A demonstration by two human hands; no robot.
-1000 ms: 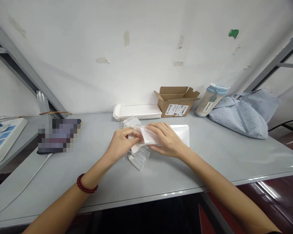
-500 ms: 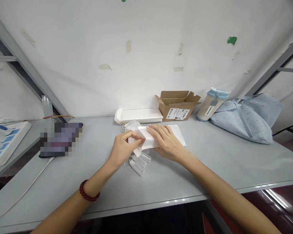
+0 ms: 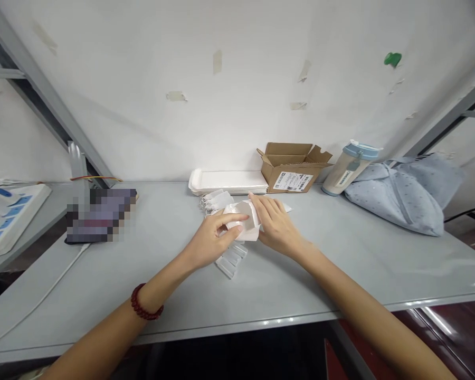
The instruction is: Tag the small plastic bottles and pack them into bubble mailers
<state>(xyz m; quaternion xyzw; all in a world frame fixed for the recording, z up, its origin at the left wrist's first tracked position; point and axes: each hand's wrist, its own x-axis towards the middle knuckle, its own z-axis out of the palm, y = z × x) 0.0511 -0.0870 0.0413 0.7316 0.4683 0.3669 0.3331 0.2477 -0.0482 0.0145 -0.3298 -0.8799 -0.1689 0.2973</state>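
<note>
Holding white envelope, both hands half-curled above grey table; white wall behind bears tape scraps

There's 1 ctn, 1 tmblr, 1 brclt.

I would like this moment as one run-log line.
right hand: holds white envelope; left hand: at envelope's open end; clear vials: on table, nearer than envelope; cardboard box: open, behind
</note>
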